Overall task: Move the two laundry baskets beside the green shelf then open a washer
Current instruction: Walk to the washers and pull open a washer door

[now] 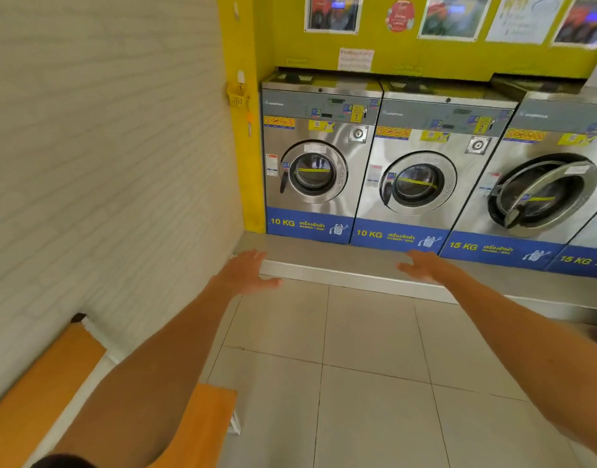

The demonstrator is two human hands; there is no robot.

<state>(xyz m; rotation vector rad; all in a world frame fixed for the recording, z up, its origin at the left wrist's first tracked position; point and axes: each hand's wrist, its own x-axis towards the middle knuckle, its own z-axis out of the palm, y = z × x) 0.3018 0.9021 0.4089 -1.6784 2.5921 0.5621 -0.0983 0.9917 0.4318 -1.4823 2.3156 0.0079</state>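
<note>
Three steel front-loading washers stand on a raised step against the yellow wall. The left 10 KG washer [315,170] and the middle 10 KG washer [415,184] have their round doors closed. The 15 KG washer [540,194] on the right has its door ajar. My left hand [246,273] and my right hand [422,265] are both stretched forward over the tiled floor, fingers spread, holding nothing, short of the step. No laundry basket and no green shelf are in view.
A grey raised step [324,255] with a white edge runs in front of the machines. An orange bench [37,383] stands along the white wall at the lower left. A small yellow holder [238,96] hangs on the yellow pillar.
</note>
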